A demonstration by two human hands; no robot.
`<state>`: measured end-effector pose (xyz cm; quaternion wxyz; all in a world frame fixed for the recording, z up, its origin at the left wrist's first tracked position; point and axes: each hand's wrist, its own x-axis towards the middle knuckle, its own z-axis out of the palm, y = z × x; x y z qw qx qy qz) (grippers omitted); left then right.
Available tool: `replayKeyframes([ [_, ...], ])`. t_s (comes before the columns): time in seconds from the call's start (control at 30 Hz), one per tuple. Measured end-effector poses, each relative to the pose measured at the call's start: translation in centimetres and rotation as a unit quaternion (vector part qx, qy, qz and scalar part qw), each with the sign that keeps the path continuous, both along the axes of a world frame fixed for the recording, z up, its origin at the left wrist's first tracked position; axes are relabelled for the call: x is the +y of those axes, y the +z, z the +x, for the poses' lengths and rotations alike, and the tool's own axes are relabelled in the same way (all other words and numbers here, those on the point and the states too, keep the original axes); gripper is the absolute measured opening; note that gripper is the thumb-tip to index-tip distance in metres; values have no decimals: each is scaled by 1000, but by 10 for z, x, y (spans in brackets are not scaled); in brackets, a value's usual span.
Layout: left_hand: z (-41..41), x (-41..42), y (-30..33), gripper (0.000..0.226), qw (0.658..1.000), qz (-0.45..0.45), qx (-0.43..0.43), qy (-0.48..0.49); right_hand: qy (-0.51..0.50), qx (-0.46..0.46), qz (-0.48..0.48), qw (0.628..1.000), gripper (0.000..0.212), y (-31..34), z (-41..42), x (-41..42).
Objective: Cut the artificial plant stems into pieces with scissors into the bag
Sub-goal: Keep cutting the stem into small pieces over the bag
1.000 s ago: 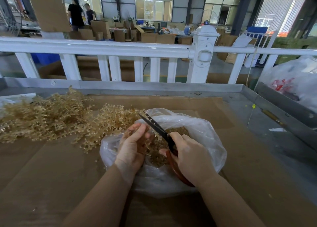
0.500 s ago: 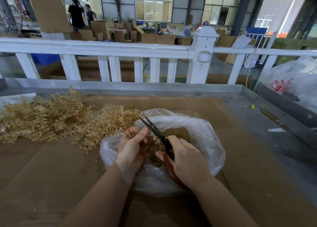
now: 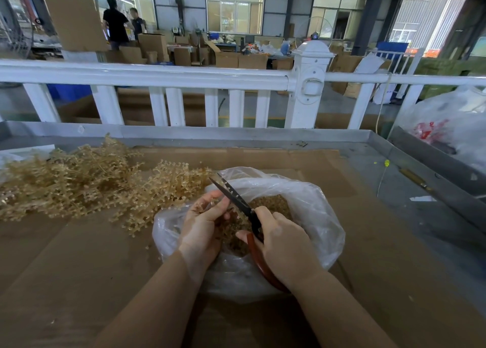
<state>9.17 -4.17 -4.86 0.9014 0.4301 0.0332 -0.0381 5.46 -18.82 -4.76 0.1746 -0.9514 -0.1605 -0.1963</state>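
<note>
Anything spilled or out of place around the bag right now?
A few small cut bits lie on the cardboard just left of the bag, outside it. Otherwise nothing stands out: the left hand holds a stem over the bag and the right hand holds the scissors.

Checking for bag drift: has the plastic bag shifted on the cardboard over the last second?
No. The plastic bag sits the same way below the white fence post; only the hands and scissors moved slightly.
</note>
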Motion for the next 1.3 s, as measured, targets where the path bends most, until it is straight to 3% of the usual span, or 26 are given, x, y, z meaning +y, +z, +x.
replayKeyframes([
  [0.2,1,1,0,34,1000,-7,12,10,1,-22,-4,1000,54,3,-1,2],
  [0.47,-2,2,4,29,1000,0,13,-5,10,-12,29,999,41,1,0,11],
  [0.63,-1,0,4,32,1000,-7,29,2,21,-5,36,999,42,2,1,11],
  [0.83,-1,-2,2,17,999,-5,28,25,11,-11,28,999,45,1,2,8],
  [1.17,0,-2,0,32,998,17,43,32,16,-13,18,1000,46,2,8,4],
  [1.3,0,-2,-1,25,998,17,50,33,13,-8,22,1000,43,2,9,2],
])
